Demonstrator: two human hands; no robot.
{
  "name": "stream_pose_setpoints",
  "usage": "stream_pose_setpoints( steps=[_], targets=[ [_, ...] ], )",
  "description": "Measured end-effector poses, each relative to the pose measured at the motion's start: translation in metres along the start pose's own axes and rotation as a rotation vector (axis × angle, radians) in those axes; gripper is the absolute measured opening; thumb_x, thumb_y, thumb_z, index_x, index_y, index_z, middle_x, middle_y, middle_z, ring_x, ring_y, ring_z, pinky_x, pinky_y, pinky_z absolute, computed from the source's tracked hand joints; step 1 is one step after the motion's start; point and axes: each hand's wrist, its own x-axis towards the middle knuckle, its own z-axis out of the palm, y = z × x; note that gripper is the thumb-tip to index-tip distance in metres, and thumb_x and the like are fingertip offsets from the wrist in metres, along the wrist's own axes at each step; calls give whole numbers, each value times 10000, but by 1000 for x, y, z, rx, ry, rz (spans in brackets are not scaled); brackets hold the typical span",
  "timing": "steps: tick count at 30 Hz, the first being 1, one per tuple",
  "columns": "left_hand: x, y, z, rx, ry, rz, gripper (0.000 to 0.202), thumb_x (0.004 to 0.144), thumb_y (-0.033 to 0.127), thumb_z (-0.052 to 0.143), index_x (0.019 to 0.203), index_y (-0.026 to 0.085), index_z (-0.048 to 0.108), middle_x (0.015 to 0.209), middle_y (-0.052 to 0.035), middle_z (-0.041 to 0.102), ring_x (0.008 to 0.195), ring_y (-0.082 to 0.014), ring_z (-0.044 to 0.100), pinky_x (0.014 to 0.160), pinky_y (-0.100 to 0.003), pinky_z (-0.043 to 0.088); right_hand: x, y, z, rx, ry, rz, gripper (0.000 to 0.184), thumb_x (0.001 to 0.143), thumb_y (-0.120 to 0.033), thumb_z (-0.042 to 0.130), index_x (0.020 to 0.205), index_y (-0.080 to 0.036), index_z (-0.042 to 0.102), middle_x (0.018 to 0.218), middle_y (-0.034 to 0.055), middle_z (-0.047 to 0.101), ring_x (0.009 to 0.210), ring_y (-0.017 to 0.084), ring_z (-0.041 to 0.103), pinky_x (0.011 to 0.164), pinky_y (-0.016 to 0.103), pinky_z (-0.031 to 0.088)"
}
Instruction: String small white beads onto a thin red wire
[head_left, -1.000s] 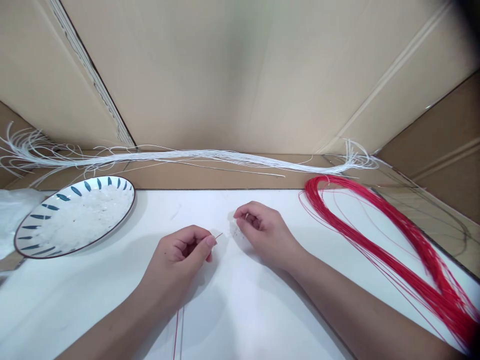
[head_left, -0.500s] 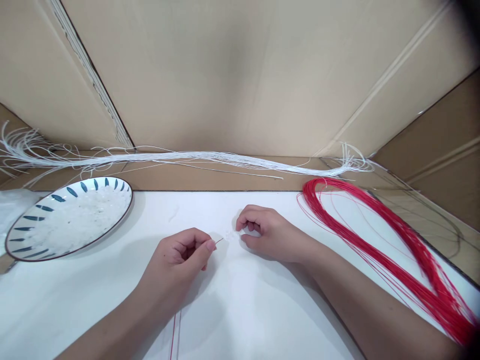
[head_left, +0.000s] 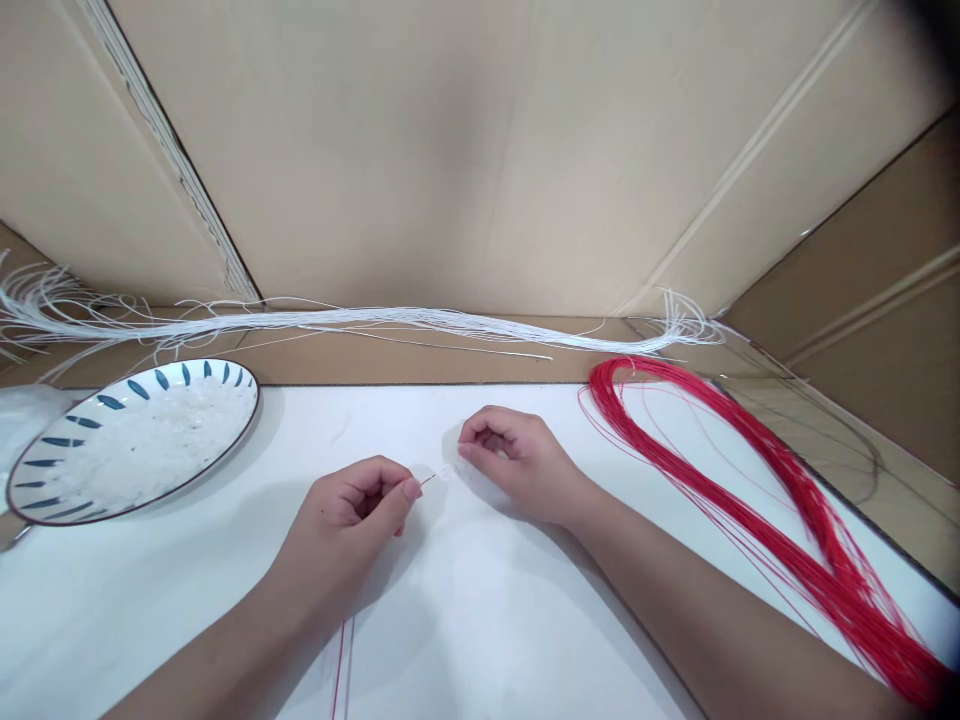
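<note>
Thin red cord (head_left: 427, 481) tip poked rightward from left hand (head_left: 352, 510), pinched between thumb and forefinger; its length ran down to bottom edge of frame. Small clear bead (head_left: 448, 470) lay just right of tip, at curled, pinching fingertips of right hand (head_left: 514, 460). Both hands rested on white tabletop (head_left: 465, 620), centre of frame, knuckles up.
</note>
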Motion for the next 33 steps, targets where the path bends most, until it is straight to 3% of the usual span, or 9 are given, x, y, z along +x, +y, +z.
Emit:
stream_pose_setpoints(
  steps=[2, 5, 8, 11, 16, 19, 23, 28, 33],
  targets=[
    [-2, 0, 0, 23, 28, 23, 294, 788, 453, 648, 668, 185, 618, 569, 50, 410, 553, -110, 319, 541, -256, 217, -5, -8, 14, 313, 30, 110, 85, 814, -226, 703, 795, -185, 631, 752, -1, 637, 646, 117, 554, 627, 269, 457],
    [-5, -3, -1, 56, 57, 88, 287, 791, 439, 647, 657, 186, 639, 569, 36, 446, 547, -115, 341, 529, -257, 241, -11, -17, 32, 663, -62, 221, 214, 716, -277, 828, 750, -180, 640, 655, -17, 640, 566, 106, 560, 568, 257, 474],
    [-5, -6, -2, 71, 76, 133, 263, 817, 399, 631, 654, 193, 646, 572, 26, 490, 536, -115, 361, 517, -266, 257, -13, -15, 40, 845, -151, 260, 217, 670, -257, 886, 745, -174, 700, 631, -21, 660, 572, 98, 587, 584, 244, 502],
    [-4, -7, -2, 71, 120, 181, 226, 837, 358, 620, 667, 212, 647, 630, 14, 546, 577, -126, 434, 523, -263, 306, -13, -10, 39, 961, -195, 304, 160, 703, -221, 876, 798, -168, 759, 750, 8, 732, 655, 87, 648, 646, 214, 532],
    [-2, -5, 0, 57, 141, 250, 207, 828, 314, 620, 644, 231, 669, 993, -40, 699, 847, -185, 632, 549, -263, 376, -13, -12, 33, 1062, -207, 380, 165, 720, -248, 879, 826, -169, 780, 808, 25, 769, 693, 79, 692, 696, 193, 566],
    [-3, -5, 1, 8, 100, 182, 222, 815, 325, 635, 617, 228, 657, 1030, -55, 737, 962, -228, 661, 577, -267, 422, -13, -14, 32, 1091, -205, 394, 155, 727, -233, 877, 827, -171, 776, 784, 17, 769, 681, 70, 697, 703, 176, 571],
    [-5, -4, 1, -38, 102, 87, 229, 782, 351, 664, 602, 214, 629, 1070, -65, 748, 884, -230, 677, 500, -257, 397, -13, -13, 32, 1096, -205, 398, 124, 750, -208, 859, 835, -168, 777, 784, 18, 772, 680, 64, 702, 696, 152, 566],
    [-5, -2, 1, -24, 103, 66, 224, 764, 352, 653, 592, 210, 628, 1057, -66, 751, 753, -188, 665, 463, -242, 383, -13, -13, 33, 1072, -209, 384, 116, 741, -220, 865, 811, -175, 784, 767, 17, 771, 684, 71, 703, 696, 161, 571],
    [-5, -2, 1, 12, 85, 88, 222, 766, 351, 658, 596, 210, 644, 1064, -74, 756, 807, -212, 682, 449, -235, 382, -13, -13, 34, 1026, -177, 378, 122, 722, -238, 877, 792, -185, 793, 729, 8, 760, 658, 78, 695, 665, 171, 575]
  ],
)
